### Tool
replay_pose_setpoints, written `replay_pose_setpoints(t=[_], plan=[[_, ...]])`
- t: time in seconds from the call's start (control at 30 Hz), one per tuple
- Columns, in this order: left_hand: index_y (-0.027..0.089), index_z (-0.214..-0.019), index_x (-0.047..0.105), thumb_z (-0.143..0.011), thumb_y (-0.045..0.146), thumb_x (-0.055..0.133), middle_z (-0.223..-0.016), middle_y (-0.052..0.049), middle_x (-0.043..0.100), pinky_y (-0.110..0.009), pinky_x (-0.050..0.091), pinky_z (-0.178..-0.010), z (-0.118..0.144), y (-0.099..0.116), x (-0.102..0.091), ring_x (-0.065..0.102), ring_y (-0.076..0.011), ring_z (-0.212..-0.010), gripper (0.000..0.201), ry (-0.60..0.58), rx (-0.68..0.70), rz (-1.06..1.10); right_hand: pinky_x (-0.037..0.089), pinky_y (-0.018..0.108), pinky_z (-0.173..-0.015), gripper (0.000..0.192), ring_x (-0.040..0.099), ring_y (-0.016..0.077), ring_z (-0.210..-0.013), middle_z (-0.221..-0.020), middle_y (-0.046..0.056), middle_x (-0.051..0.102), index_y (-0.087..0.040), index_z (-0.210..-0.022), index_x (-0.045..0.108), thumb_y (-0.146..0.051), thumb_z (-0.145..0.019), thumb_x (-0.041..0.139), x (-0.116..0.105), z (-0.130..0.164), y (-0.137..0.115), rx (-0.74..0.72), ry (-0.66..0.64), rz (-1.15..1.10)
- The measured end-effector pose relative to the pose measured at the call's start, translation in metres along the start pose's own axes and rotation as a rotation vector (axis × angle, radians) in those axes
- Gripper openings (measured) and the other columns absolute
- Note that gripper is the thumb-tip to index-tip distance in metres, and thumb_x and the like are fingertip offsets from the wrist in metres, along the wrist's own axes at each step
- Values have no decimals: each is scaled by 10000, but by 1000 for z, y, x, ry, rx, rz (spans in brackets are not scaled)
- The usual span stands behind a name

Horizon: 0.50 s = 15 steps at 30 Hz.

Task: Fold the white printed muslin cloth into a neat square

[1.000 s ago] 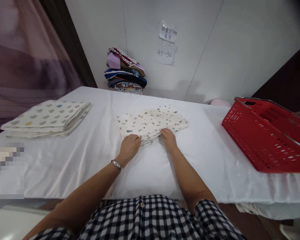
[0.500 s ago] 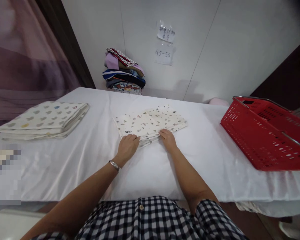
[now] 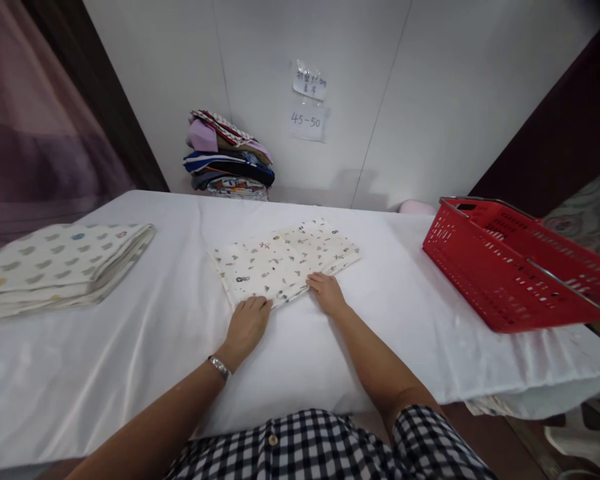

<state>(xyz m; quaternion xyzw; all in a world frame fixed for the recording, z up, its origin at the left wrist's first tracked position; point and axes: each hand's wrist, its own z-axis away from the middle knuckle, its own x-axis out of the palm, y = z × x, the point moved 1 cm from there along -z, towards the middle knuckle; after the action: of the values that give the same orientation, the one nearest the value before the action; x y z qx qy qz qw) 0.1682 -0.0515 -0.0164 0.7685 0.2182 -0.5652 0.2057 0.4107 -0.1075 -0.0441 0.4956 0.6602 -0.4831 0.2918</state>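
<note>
A folded cream cloth (image 3: 280,257) with small printed figures lies flat at the middle of the white-covered table (image 3: 180,373). My left hand (image 3: 250,323) grips its near left edge, fingertips curled over the border and the thumb out of sight. At the near edge further right, my right hand (image 3: 326,292) pinches the border between the fingers and a mostly hidden thumb. A silver bracelet (image 3: 220,366) circles my left wrist.
Another folded cloth (image 3: 70,263) with grey spots rests at the table's left. A red perforated basket (image 3: 500,280) stands on the right. Piled fabrics (image 3: 230,160) sit beyond the far edge, against the wall. Two paper signs (image 3: 309,120) hang there.
The view has shifted, so most things appear lower and further left. Loose layers that showed under the cloth's near edge are now tucked out of sight, and that edge looks straighter.
</note>
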Motion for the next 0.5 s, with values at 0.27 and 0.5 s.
replay_pose_setpoints(t=[0.27, 0.5], plan=[[164, -1110, 640, -887, 143, 399, -1064, -119, 643, -416, 444, -809, 3, -3, 6, 567, -281, -980, 330, 33, -4, -27, 420, 405, -1001, 275, 550, 205, -1138, -1182, 77, 645, -227, -1022, 702, -193, -829, 509, -14, 0, 41, 123, 340, -215], [165, -1124, 645, -881, 140, 390, -1058, -108, 654, -410, 448, -803, 4, -7, 12, 572, -271, -978, 353, 69, 10, -43, 514, 355, -763, 383, 646, 198, -755, -833, 93, 713, -126, -983, 703, -354, -842, 429, -61, -16, 131, 461, 574, -175]])
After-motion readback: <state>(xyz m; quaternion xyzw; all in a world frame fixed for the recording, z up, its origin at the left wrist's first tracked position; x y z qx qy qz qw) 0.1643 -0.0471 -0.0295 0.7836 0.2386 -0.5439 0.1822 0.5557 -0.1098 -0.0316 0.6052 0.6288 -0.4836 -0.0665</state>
